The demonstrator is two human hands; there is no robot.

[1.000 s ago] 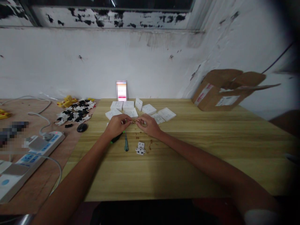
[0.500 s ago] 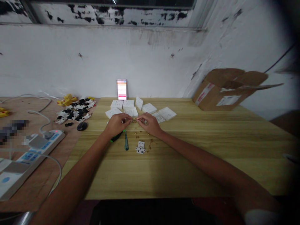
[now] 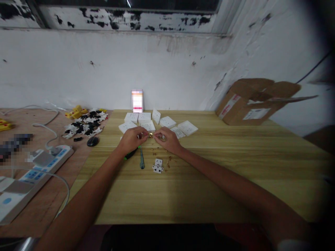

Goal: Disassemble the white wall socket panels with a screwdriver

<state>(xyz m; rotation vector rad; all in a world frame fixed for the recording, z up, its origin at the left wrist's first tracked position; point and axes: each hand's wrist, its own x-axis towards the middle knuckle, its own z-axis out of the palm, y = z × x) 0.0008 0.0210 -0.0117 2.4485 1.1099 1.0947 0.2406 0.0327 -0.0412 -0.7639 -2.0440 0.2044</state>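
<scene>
Between my two hands is a small brass-coloured metal piece (image 3: 150, 135), held just above the wooden table. The fingers of my left hand (image 3: 133, 140) are pinched on its left side. From the right, my right hand (image 3: 169, 140) pinches it too, its fingertips close to the left ones. Fine detail of the piece is too small to make out. Below the hands lies a white socket insert (image 3: 158, 166) with dark slots. A teal-handled screwdriver (image 3: 141, 161) and a green-and-black handled tool (image 3: 131, 153), partly hidden by my left hand, lie left of it. Small brass parts (image 3: 170, 160) are scattered nearby.
White socket panels (image 3: 167, 121) lie behind my hands, and a lit phone (image 3: 137, 101) leans on the wall. An open cardboard box (image 3: 251, 103) stands at the back right. To the left are a mouse (image 3: 92, 141), a power strip (image 3: 49, 165) and black-and-white pieces (image 3: 85, 123).
The view has shifted slightly, so everything sits a little lower and further right. Both hands stay together around the brass piece, which now shows a brighter, differently turned face.
</scene>
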